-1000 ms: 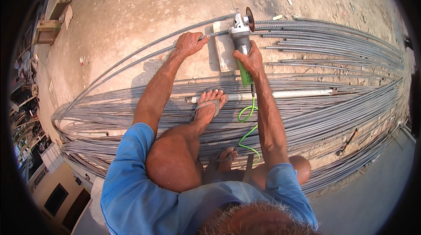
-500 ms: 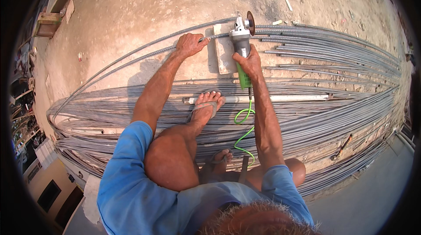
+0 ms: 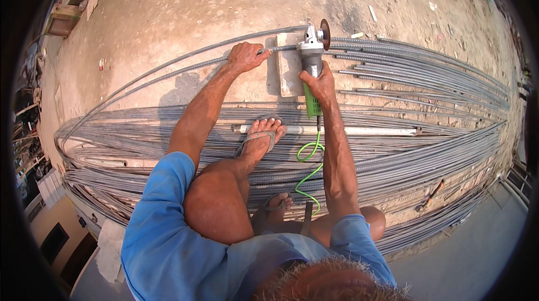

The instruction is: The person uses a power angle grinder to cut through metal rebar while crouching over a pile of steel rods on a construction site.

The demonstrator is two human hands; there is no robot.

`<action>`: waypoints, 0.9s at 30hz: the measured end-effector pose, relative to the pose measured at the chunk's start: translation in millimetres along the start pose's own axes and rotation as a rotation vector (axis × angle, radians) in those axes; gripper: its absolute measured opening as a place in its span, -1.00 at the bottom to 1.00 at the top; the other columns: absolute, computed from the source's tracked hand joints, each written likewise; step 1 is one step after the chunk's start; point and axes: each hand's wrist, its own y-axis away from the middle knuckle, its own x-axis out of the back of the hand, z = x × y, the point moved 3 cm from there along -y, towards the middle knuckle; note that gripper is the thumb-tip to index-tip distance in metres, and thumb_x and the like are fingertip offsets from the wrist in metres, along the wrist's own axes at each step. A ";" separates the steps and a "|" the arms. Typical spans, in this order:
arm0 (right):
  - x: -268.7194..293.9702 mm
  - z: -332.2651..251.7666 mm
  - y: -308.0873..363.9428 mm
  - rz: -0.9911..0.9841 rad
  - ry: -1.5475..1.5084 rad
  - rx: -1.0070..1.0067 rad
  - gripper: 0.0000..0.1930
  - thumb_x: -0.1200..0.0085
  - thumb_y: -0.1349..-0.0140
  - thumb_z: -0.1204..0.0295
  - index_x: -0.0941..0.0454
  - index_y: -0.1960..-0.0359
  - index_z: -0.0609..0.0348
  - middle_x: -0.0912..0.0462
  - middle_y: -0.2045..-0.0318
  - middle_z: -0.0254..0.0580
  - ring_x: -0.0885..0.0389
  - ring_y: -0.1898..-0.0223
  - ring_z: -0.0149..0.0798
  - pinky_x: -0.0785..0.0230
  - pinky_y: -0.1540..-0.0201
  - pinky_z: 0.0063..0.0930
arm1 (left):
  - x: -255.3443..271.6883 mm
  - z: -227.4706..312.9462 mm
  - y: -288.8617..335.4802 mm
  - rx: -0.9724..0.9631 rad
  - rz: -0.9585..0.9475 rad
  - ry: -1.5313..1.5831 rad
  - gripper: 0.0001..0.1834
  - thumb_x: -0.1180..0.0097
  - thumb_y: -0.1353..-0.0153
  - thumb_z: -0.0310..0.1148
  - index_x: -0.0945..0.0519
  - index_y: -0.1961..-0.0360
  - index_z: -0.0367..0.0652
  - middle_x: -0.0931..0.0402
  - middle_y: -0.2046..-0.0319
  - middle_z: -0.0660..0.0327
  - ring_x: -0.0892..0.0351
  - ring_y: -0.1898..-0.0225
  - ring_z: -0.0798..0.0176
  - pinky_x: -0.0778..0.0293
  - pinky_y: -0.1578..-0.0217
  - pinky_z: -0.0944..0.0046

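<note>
Rebar lay across the far end of the block, gripped in my left hand; my right hand clasped the grinder, disc past the block's right edge. Whether any cut was made there, I couldn't tell.

The green-and-grey angle grinder — brown disc at its head's right — points up, upper centre. A ribbed grey bar curves across the upper left.
</note>
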 end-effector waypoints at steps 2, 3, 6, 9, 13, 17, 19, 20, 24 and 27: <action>0.4 -1.5 -0.5 -0.001 -0.006 0.004 -0.35 -0.38 0.11 0.13 -0.53 0.01 0.30 -0.73 0.25 0.09 -0.73 0.24 -0.03 -0.57 0.15 -0.17 | 0.9 1.6 0.8 -0.006 -0.008 0.003 -0.38 -0.02 -0.38 0.20 -0.74 0.25 -0.21 -0.63 0.58 -0.03 -0.69 0.48 -0.03 -0.52 0.41 -0.08; 0.8 -1.6 -0.9 0.000 -0.004 0.004 -0.35 -0.38 0.11 0.13 -0.53 0.01 0.30 -0.73 0.25 0.09 -0.73 0.24 -0.03 -0.57 0.16 -0.17 | 1.3 2.3 0.8 -0.004 -0.014 0.004 -0.38 -0.02 -0.38 0.21 -0.74 0.25 -0.21 -0.63 0.59 -0.02 -0.69 0.49 -0.02 -0.52 0.42 -0.07; 1.5 -1.3 -2.4 0.002 -0.001 0.005 -0.35 -0.38 0.11 0.13 -0.53 0.01 0.31 -0.72 0.25 0.09 -0.73 0.24 -0.03 -0.57 0.16 -0.17 | 0.5 2.1 0.7 -0.009 -0.008 0.012 -0.37 -0.01 -0.39 0.21 -0.73 0.26 -0.22 -0.61 0.62 0.01 -0.67 0.52 0.02 -0.51 0.45 -0.05; 0.5 -0.9 -2.6 -0.003 0.002 0.006 -0.35 -0.37 0.11 0.13 -0.53 0.02 0.31 -0.72 0.25 0.09 -0.73 0.24 -0.03 -0.57 0.15 -0.17 | -2.5 -1.1 0.9 -0.020 0.019 0.023 -0.36 -0.01 -0.39 0.22 -0.73 0.27 -0.23 -0.60 0.63 0.03 -0.65 0.55 0.04 -0.50 0.48 -0.04; 2.7 -7.8 2.7 -0.012 0.012 -0.010 -0.34 -0.37 0.11 0.12 -0.53 0.01 0.31 -0.72 0.24 0.10 -0.73 0.24 -0.02 -0.57 0.16 -0.17 | -1.8 -1.9 1.3 -0.011 -0.002 0.021 -0.35 -0.01 -0.39 0.22 -0.74 0.26 -0.23 -0.60 0.63 0.04 -0.65 0.55 0.05 -0.50 0.48 -0.03; 4.4 -3.3 4.3 -0.001 0.009 0.004 -0.35 -0.36 0.10 0.12 -0.52 0.01 0.31 -0.72 0.24 0.12 -0.73 0.24 -0.02 -0.56 0.17 -0.16 | 1.5 4.8 0.5 -0.003 -0.028 0.010 -0.35 -0.01 -0.39 0.23 -0.74 0.24 -0.23 -0.61 0.63 0.03 -0.67 0.54 0.05 -0.51 0.47 -0.03; 3.5 -0.4 4.4 -0.012 0.012 0.008 -0.36 -0.35 0.09 0.13 -0.52 0.02 0.32 -0.72 0.25 0.13 -0.73 0.24 -0.02 -0.56 0.17 -0.15 | 1.4 2.4 0.4 0.000 -0.023 0.013 -0.35 -0.02 -0.38 0.23 -0.74 0.23 -0.22 -0.62 0.62 0.01 -0.67 0.53 0.03 -0.51 0.47 -0.03; 3.2 1.0 4.1 -0.018 0.014 0.010 -0.36 -0.35 0.09 0.13 -0.52 0.02 0.32 -0.72 0.25 0.13 -0.73 0.24 -0.02 -0.56 0.18 -0.15 | 1.2 1.3 0.5 0.001 -0.020 0.014 -0.35 -0.02 -0.38 0.23 -0.75 0.22 -0.22 -0.62 0.62 0.01 -0.67 0.53 0.03 -0.51 0.47 -0.03; 2.7 2.6 3.6 -0.011 0.003 0.009 -0.37 -0.35 0.09 0.13 -0.51 0.03 0.32 -0.71 0.25 0.14 -0.73 0.24 -0.02 -0.56 0.18 -0.14 | 3.8 3.7 0.6 0.000 -0.033 0.009 -0.35 -0.02 -0.37 0.23 -0.76 0.18 -0.22 -0.63 0.60 -0.02 -0.69 0.50 -0.01 -0.53 0.43 -0.05; 2.0 0.6 2.5 -0.011 0.012 -0.003 -0.37 -0.35 0.09 0.13 -0.51 0.04 0.32 -0.71 0.25 0.13 -0.73 0.24 -0.02 -0.56 0.18 -0.14 | 3.1 3.2 0.9 0.006 -0.023 0.011 -0.37 -0.04 -0.36 0.22 -0.76 0.19 -0.22 -0.65 0.58 -0.02 -0.70 0.49 -0.01 -0.55 0.41 -0.04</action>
